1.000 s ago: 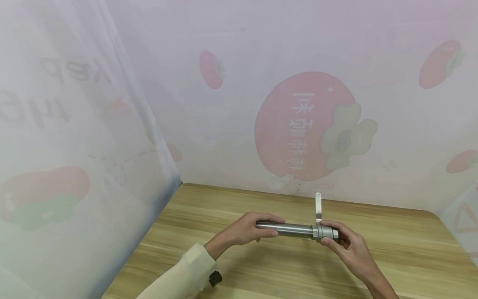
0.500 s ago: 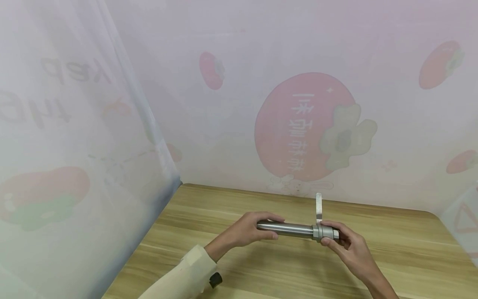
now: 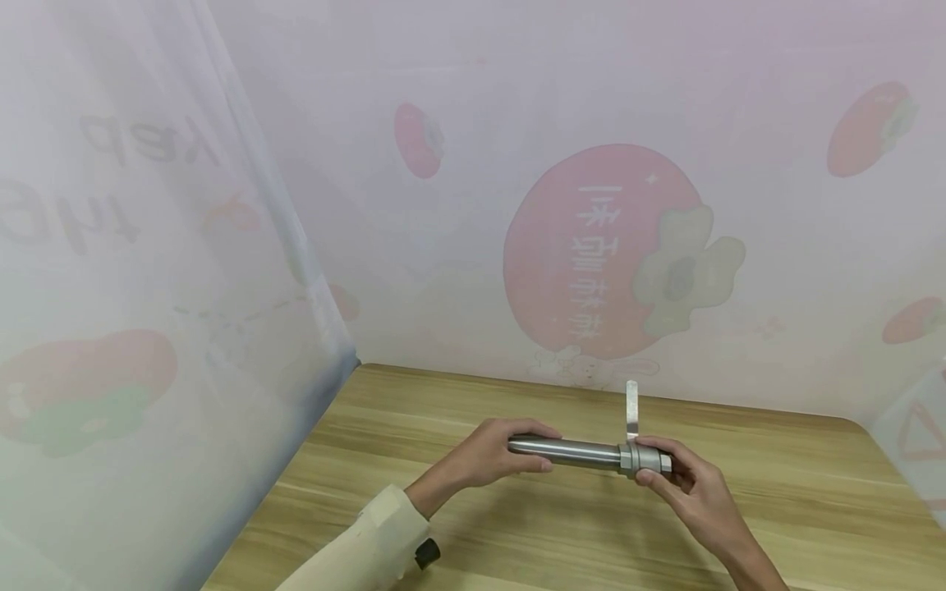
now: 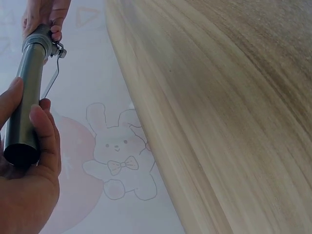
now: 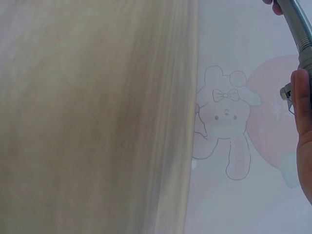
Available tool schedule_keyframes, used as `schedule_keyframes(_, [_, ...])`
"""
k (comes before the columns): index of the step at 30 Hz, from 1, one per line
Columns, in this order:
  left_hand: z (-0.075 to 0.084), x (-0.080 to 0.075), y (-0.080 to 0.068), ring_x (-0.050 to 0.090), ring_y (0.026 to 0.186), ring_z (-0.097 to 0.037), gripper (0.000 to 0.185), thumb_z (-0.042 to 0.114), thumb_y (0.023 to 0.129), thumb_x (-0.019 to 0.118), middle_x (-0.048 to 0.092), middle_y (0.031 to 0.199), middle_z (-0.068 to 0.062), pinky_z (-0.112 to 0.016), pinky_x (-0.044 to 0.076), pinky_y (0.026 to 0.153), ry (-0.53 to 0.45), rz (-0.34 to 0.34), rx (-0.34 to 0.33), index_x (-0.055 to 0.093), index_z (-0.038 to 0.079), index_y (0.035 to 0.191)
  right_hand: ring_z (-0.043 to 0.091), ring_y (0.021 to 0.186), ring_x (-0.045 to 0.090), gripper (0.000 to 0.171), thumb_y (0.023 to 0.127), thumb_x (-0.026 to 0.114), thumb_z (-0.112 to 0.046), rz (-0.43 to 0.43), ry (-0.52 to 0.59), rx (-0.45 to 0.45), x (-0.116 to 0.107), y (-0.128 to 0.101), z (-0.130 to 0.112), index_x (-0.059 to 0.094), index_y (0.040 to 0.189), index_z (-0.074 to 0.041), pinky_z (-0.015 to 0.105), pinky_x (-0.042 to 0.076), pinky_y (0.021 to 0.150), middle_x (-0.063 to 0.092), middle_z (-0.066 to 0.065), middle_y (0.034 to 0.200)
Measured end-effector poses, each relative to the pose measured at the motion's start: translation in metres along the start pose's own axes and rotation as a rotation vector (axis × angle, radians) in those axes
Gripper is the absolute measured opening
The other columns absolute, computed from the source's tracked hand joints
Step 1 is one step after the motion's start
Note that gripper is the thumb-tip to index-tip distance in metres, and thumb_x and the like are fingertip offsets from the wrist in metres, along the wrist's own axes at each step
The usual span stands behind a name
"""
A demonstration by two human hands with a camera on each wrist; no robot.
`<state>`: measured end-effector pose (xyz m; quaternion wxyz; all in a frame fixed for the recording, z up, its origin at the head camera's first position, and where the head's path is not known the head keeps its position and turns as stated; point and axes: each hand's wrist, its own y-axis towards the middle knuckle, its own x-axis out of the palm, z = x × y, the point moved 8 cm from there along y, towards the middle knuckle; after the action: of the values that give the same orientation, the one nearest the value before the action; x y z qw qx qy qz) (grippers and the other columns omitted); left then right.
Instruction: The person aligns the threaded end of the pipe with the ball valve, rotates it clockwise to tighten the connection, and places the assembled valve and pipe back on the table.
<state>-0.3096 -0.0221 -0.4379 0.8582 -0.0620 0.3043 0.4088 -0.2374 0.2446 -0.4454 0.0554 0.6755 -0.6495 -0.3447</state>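
Observation:
A shiny steel pipe point(image 3: 580, 452) is joined to a metal ball valve point(image 3: 640, 460), both held above the table. My left hand point(image 3: 493, 452) grips the pipe's free end, thumb along the near side and fingers over the far side. In the left wrist view the pipe's hollow end point(image 4: 22, 153) faces the camera between thumb and fingers. My right hand point(image 3: 693, 491) grips the valve body, thumb in front and fingers behind. The valve's flat lever handle point(image 3: 631, 408) sticks up away from me. Threads show where the pipe point(image 5: 297, 22) meets the valve in the right wrist view.
The wooden table point(image 3: 414, 402) lies beneath both hands. A pale cloth point(image 3: 443, 271) printed with fruit hangs behind its far edge, and another cloth point(image 3: 148, 287) hangs along the left. A small black object point(image 3: 426, 553) shows at the left sleeve.
Almost nothing differs. The pipe and valve sit a hair further right, and both hands keep their grip.

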Motion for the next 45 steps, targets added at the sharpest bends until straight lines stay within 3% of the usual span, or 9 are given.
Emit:
schedule_keyframes(4, [-0.0008, 0.0007, -0.0006, 0.061, 0.068, -0.002, 0.044, 0.035, 0.100, 0.083, 0.078, 0.110, 0.006, -0.021, 0.051, 0.054, -0.026, -0.009, -0.009, 0.073, 0.025, 0.142, 0.004, 0.096, 0.071, 0.046, 0.098, 0.074, 0.009, 0.005, 0.001, 0.000, -0.0006, -0.0003, -0.0005, 0.066, 0.142, -0.002, 0.021, 0.061, 0.079, 0.069, -0.019, 0.123])
schedule_keyframes(8, [-0.0015, 0.0017, -0.0009, 0.052, 0.059, -0.003, 0.044, 0.036, 0.100, 0.082, 0.076, 0.111, 0.008, -0.019, 0.044, 0.049, -0.030, -0.015, -0.021, 0.072, 0.029, 0.143, 0.004, 0.096, 0.071, 0.046, 0.098, 0.074, 0.009, 0.008, -0.002, 0.001, -0.0007, -0.0002, -0.0007, 0.067, 0.142, -0.002, 0.022, 0.061, 0.078, 0.069, -0.018, 0.122])
schedule_keyframes(11, [-0.0014, 0.0022, -0.0008, 0.052, 0.060, -0.003, 0.043, 0.035, 0.101, 0.081, 0.075, 0.117, 0.007, -0.020, 0.045, 0.051, -0.033, -0.021, -0.021, 0.072, 0.031, 0.143, 0.005, 0.095, 0.071, 0.046, 0.098, 0.074, 0.009, 0.007, -0.003, 0.004, -0.0006, -0.0004, -0.0007, 0.066, 0.142, -0.002, 0.022, 0.061, 0.078, 0.069, -0.017, 0.121])
schedule_keyframes(17, [-0.0022, 0.0030, -0.0008, 0.053, 0.064, -0.003, 0.036, 0.039, 0.111, 0.065, 0.073, 0.102, 0.001, -0.021, 0.046, 0.054, -0.041, -0.055, -0.014, 0.069, 0.029, 0.146, 0.005, 0.096, 0.071, 0.047, 0.098, 0.074, 0.009, 0.006, -0.002, 0.006, -0.0010, -0.0006, -0.0005, 0.066, 0.143, -0.003, 0.022, 0.061, 0.079, 0.069, -0.016, 0.121])
schedule_keyframes(24, [0.0004, 0.0020, -0.0010, 0.061, 0.075, -0.008, 0.040, 0.036, 0.117, 0.052, 0.071, 0.098, 0.004, -0.022, 0.050, 0.059, -0.031, -0.082, -0.002, 0.066, 0.019, 0.151, 0.005, 0.095, 0.071, 0.046, 0.098, 0.074, 0.009, 0.006, -0.004, 0.001, -0.0014, 0.0004, -0.0009, 0.066, 0.143, -0.002, 0.022, 0.061, 0.078, 0.069, -0.015, 0.120])
schedule_keyframes(30, [0.0011, 0.0009, -0.0004, 0.061, 0.077, -0.005, 0.042, 0.035, 0.116, 0.056, 0.072, 0.102, 0.004, -0.021, 0.050, 0.062, -0.030, -0.082, -0.013, 0.066, 0.016, 0.152, 0.005, 0.095, 0.071, 0.046, 0.098, 0.074, 0.008, 0.003, -0.001, 0.004, -0.0014, 0.0018, -0.0011, 0.066, 0.142, -0.002, 0.022, 0.061, 0.078, 0.069, -0.014, 0.120])
schedule_keyframes(42, [-0.0008, 0.0002, -0.0004, 0.060, 0.082, -0.009, 0.036, 0.033, 0.111, 0.066, 0.075, 0.122, 0.003, -0.021, 0.050, 0.064, -0.061, -0.066, -0.017, 0.070, 0.030, 0.147, 0.005, 0.094, 0.071, 0.045, 0.099, 0.074, 0.008, -0.002, -0.004, 0.010, -0.0010, 0.0010, 0.0001, 0.067, 0.142, -0.003, 0.022, 0.061, 0.078, 0.069, -0.011, 0.119])
schedule_keyframes(45, [-0.0005, 0.0004, -0.0003, 0.062, 0.083, -0.012, 0.036, 0.032, 0.111, 0.068, 0.075, 0.127, 0.001, -0.021, 0.051, 0.065, -0.058, -0.063, -0.006, 0.070, 0.028, 0.147, 0.005, 0.094, 0.071, 0.045, 0.099, 0.074, 0.008, -0.003, -0.005, 0.011, -0.0010, 0.0004, 0.0004, 0.067, 0.142, -0.003, 0.022, 0.061, 0.078, 0.069, -0.011, 0.118])
